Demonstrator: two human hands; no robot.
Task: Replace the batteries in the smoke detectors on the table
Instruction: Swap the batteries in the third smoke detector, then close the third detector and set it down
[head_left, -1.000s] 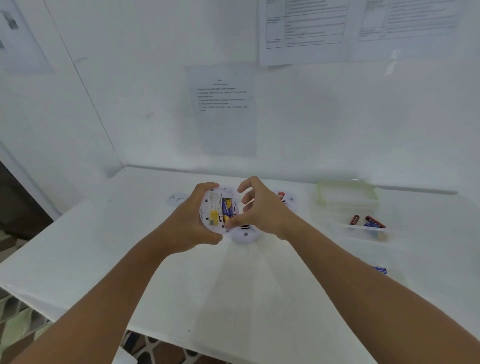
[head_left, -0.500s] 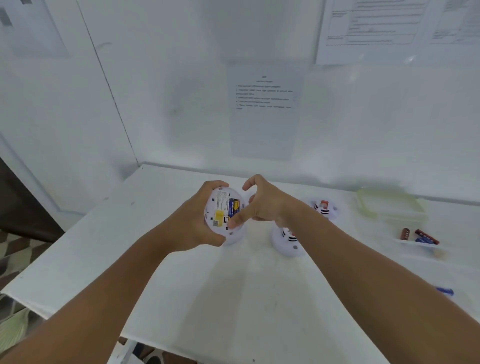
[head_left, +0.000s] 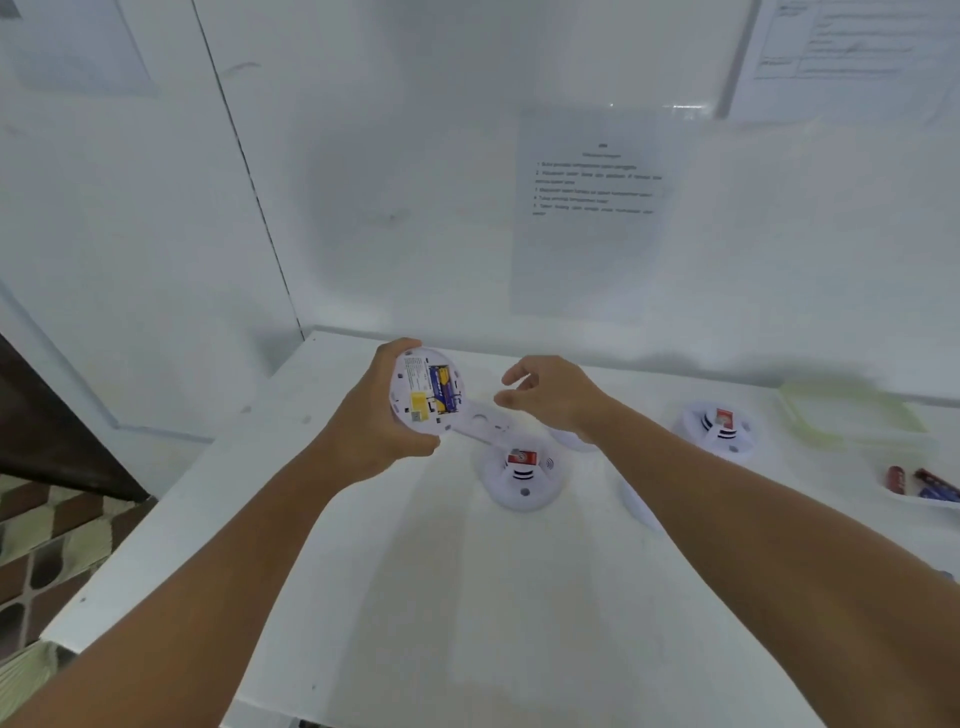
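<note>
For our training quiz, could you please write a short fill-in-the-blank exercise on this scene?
1. The round white smoke detector with blue batteries showing is held in the ___ hand.
2. The right hand holds ___.
3. The white detector with a red label rests on the white ___.

Answers: left; nothing; table

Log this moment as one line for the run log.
left hand: grips open smoke detector, batteries visible | right hand: open, empty, beside it | two detectors on table
</note>
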